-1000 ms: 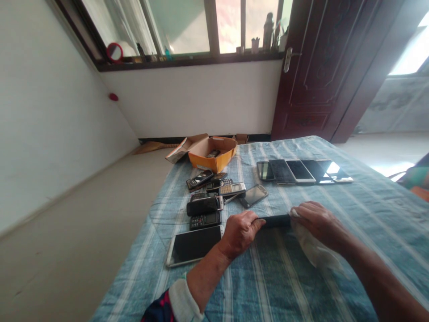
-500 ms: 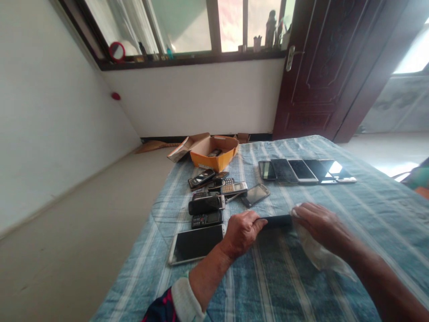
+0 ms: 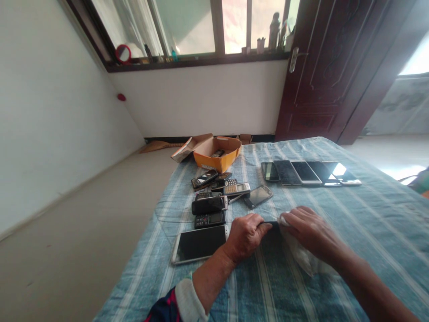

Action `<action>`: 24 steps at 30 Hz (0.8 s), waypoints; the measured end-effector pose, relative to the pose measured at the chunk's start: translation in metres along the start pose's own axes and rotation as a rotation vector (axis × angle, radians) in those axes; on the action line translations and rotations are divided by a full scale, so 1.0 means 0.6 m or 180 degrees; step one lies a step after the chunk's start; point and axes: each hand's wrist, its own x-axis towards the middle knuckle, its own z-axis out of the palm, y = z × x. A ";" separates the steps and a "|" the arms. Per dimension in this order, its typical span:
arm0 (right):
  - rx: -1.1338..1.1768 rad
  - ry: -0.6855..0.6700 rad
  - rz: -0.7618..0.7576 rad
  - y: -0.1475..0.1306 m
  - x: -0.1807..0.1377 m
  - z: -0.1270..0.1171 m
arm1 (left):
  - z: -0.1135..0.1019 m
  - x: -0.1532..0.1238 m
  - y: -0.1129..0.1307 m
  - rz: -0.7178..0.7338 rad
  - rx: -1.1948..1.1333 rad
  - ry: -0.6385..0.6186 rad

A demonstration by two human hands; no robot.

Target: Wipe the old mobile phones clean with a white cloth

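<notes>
My left hand (image 3: 248, 232) is closed on one end of a dark phone (image 3: 275, 229), seen nearly edge-on above the cloth. Closed around a thin white wipe (image 3: 301, 257), my right hand (image 3: 306, 228) presses it against the phone's other end; the wipe's loose part hangs below the fingers. Most of the phone is hidden by both hands. Beside my left wrist lies a large white-framed phone (image 3: 201, 243), screen up. Just beyond my hands a grey touchscreen phone (image 3: 259, 197) rests at an angle.
Several old phones (image 3: 208, 205) are heaped at the table's left side. Behind them stands an open orange box (image 3: 219, 162) with a phone inside. A row of smartphones (image 3: 305, 172) lies at the back right. A striped blue cloth (image 3: 335, 214) covers the table.
My right hand with the wipe has moved left along the phone, closer to my left hand, so less of the phone shows. The view has shifted slightly.
</notes>
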 end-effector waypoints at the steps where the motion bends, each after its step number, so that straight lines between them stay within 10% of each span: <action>1: 0.0002 0.0007 0.0010 0.001 -0.001 0.000 | 0.000 0.000 0.000 -0.0009 -0.0011 0.0010; 24: 0.0410 -0.0199 0.0445 0.004 -0.011 -0.008 | -0.002 -0.004 -0.008 -0.0036 -0.0229 -0.0092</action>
